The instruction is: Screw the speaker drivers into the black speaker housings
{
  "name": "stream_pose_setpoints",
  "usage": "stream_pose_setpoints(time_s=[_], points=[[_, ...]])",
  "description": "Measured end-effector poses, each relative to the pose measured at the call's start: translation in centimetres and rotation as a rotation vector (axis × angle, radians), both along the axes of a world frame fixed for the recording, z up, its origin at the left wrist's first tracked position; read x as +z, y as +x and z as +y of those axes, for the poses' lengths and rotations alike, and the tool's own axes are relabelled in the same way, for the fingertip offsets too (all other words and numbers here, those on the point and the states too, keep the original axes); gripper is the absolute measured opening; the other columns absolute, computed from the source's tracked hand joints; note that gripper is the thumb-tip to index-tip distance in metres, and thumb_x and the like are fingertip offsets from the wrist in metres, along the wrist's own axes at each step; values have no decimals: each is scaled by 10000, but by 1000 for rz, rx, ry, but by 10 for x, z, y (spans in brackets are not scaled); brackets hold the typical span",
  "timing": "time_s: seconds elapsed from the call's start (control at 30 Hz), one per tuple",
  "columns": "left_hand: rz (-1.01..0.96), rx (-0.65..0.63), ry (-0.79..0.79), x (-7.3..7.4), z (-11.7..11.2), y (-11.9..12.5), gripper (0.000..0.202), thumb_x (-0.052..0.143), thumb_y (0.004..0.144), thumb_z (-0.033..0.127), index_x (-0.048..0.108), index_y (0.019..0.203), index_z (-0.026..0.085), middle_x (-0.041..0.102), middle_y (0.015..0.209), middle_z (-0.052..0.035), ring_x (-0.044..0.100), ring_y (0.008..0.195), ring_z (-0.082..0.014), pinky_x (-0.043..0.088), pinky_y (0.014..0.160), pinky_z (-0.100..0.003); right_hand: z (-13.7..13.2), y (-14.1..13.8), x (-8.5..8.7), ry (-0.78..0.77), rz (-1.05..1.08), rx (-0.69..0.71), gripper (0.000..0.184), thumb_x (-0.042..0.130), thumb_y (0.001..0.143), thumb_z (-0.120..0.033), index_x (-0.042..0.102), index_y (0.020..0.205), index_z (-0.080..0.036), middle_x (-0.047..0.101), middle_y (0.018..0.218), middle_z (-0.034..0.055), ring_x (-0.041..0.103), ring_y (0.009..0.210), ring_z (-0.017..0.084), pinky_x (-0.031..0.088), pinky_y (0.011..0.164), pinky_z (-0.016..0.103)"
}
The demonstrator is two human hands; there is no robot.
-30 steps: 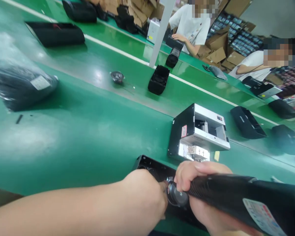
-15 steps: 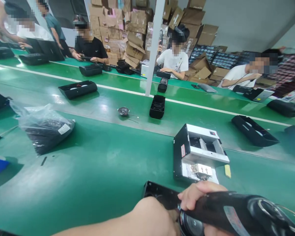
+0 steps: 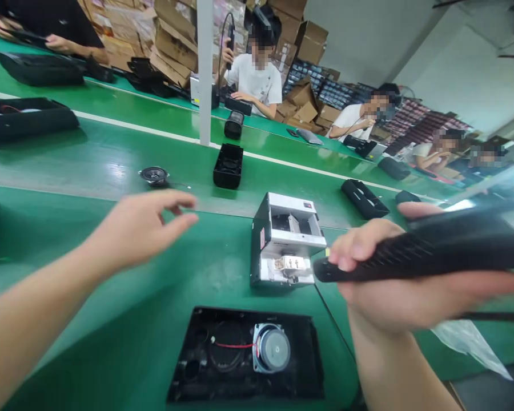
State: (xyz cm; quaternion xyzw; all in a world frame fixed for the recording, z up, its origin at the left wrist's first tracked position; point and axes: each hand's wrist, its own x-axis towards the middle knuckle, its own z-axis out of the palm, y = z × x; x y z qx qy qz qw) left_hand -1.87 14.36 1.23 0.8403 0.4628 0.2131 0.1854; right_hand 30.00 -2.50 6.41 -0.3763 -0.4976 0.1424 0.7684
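My left hand (image 3: pixel 148 228) reaches over the green table, thumb and fingers apart, with nothing in it. Just beyond it lies a loose speaker driver (image 3: pixel 154 176). My right hand (image 3: pixel 381 279) grips a black electric screwdriver (image 3: pixel 437 245), held sideways and partly blurred. Below my hands, a black speaker housing (image 3: pixel 300 342) lies with its inside facing up. A round speaker driver (image 3: pixel 276 349) with a red wire sits in its right half; a round opening shows in the left half. Between my hands stands a black-and-white screw feeder (image 3: pixel 261 245).
Other black housings (image 3: pixel 228 165) lie along the far strip (image 3: pixel 274 185) of the table. A white post (image 3: pixel 205 74) rises mid-table. Several co-workers (image 3: pixel 257 80) sit opposite, before stacked cartons (image 3: pixel 175 40). A clear plastic bag (image 3: pixel 471 342) lies at right.
My left hand has left the housing and moved up and left, opening. The electric screwdriver in my right hand has lifted away, uncovering the driver inside. The view has swung right.
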Motion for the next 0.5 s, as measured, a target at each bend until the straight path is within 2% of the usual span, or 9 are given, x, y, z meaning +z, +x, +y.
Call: stream_pose_setpoints(time_s=[0.03, 0.07, 0.1, 0.17, 0.2, 0.27, 0.37, 0.43, 0.5], points=[[9, 110, 29, -1, 30, -2, 685, 503, 1073, 750, 605, 1508, 231, 727, 1457, -62, 666, 1342, -364, 500, 1089, -525, 9, -3, -4, -9, 16, -1, 690, 555, 932, -910, 701, 1110, -259, 660, 566, -51, 552, 373, 178, 461, 346, 307], [4, 152, 35, -5, 58, -2, 829, 521, 1039, 798, 474, 1615, 204, 597, 1638, -78, 509, 1538, -415, 406, 1200, -552, 16, -8, -9, -30, 23, 4, 684, 550, 930, -915, 677, 1072, -258, 641, 554, -61, 542, 363, 171, 442, 333, 297], [-4, 194, 34, -12, 83, -3, 1008, 550, 973, 870, 350, 1674, 175, 437, 1766, -105, 339, 1646, -475, 319, 1247, -576, 21, -12, -13, -59, 22, 15, 689, 550, 925, -922, 661, 1064, -256, 631, 554, -68, 537, 363, 165, 438, 336, 293], [-10, 292, 5, -29, 122, -2, 1351, 583, 787, 1019, 146, 1708, 133, 129, 1872, -173, 92, 1683, -594, 234, 1212, -596, 28, -17, -20, -114, 14, 34, 713, 566, 915, -928, 659, 1112, -249, 627, 570, -76, 532, 374, 156, 444, 355, 294], [2, 322, -22, -38, 136, -2, 1425, 569, 728, 1062, 108, 1699, 128, 75, 1869, -199, 63, 1672, -615, 221, 1163, -581, 29, -19, -21, -134, 14, 36, 726, 565, 919, -925, 665, 1152, -245, 628, 578, -76, 531, 381, 154, 448, 366, 298], [44, 350, -87, -53, 156, -2, 1470, 532, 647, 1118, 175, 1649, 105, 184, 1820, -216, 127, 1641, -614, 223, 1028, -501, 28, -19, -22, -154, 20, 29, 746, 562, 926, -921, 673, 1217, -243, 635, 590, -74, 533, 395, 154, 453, 378, 303], [93, 340, -145, -64, 170, -2, 1390, 505, 590, 1150, 380, 1492, 100, 462, 1615, -115, 231, 1597, -539, 136, 890, -384, 26, -17, -19, -157, 37, 12, 745, 557, 931, -919, 684, 1251, -258, 641, 596, -67, 529, 404, 158, 448, 373, 306], [84, 325, -155, -65, 171, -4, 1285, 549, 582, 1127, 458, 1367, 113, 522, 1494, -60, 280, 1571, -505, 112, 867, -362, 25, -17, -19, -159, 45, 8, 747, 568, 925, -919, 690, 1264, -265, 645, 598, -63, 530, 408, 160, 450, 373, 308], [41, 315, -156, -64, 167, -8, 1193, 621, 613, 1061, 457, 1333, 123, 503, 1476, -43, 317, 1553, -494, 150, 898, -373, 23, -18, -21, -179, 57, 12, 761, 569, 924, -919, 689, 1295, -266, 645, 604, -62, 532, 410, 159, 456, 374, 307]])
